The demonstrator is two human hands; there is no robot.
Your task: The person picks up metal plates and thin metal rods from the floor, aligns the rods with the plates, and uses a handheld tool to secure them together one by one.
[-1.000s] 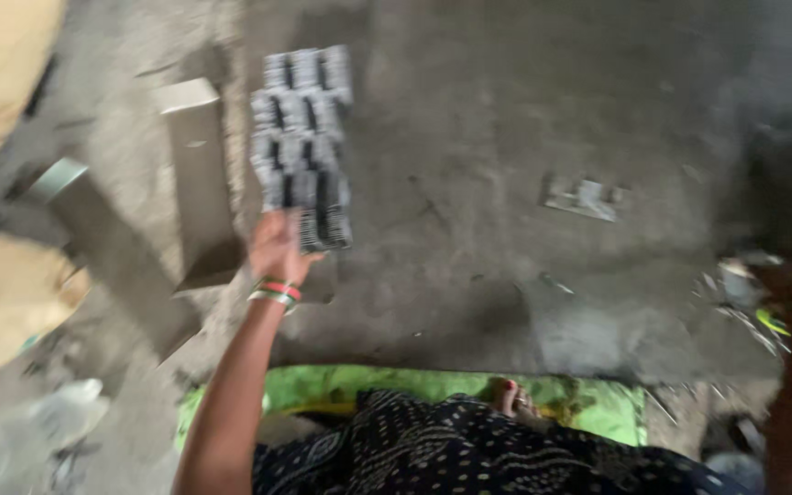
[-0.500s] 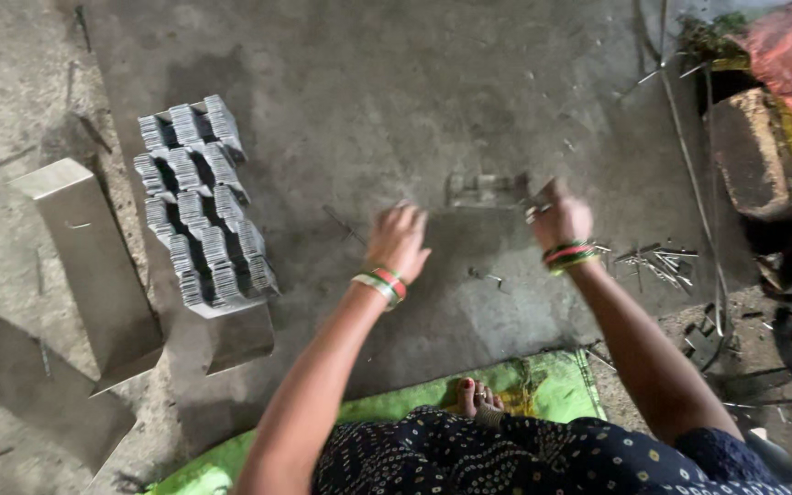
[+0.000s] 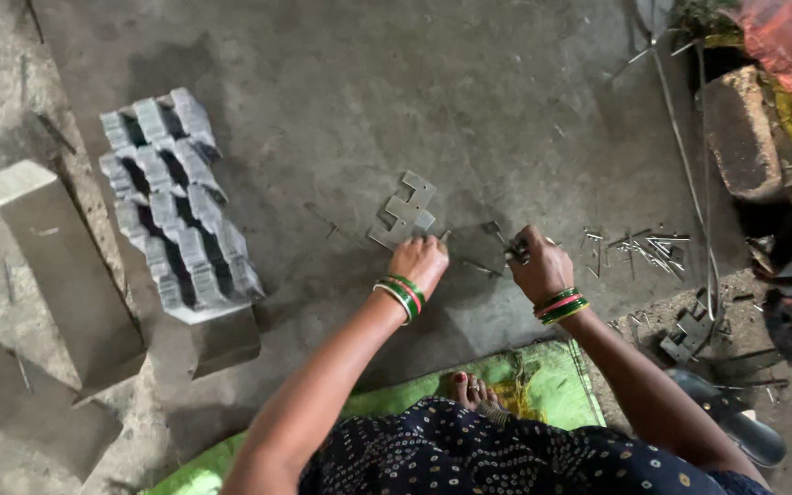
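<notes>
Flat notched plate (image 3: 405, 215): dull grey sheet metal, matt. Stack of stamped plates (image 3: 176, 206): same grey metal, edges faintly shiny. Nails (image 3: 639, 246): thin bright metal. Floor (image 3: 469, 101): rough, dusty concrete. Block (image 3: 61, 266): smooth grey metal, matt. Mat (image 3: 543, 385): green woven plastic. Bangles (image 3: 402, 293): glossy.

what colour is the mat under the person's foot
Bright green mat, with yellowish patches, seen best in the head view, just below the right hand.
</notes>
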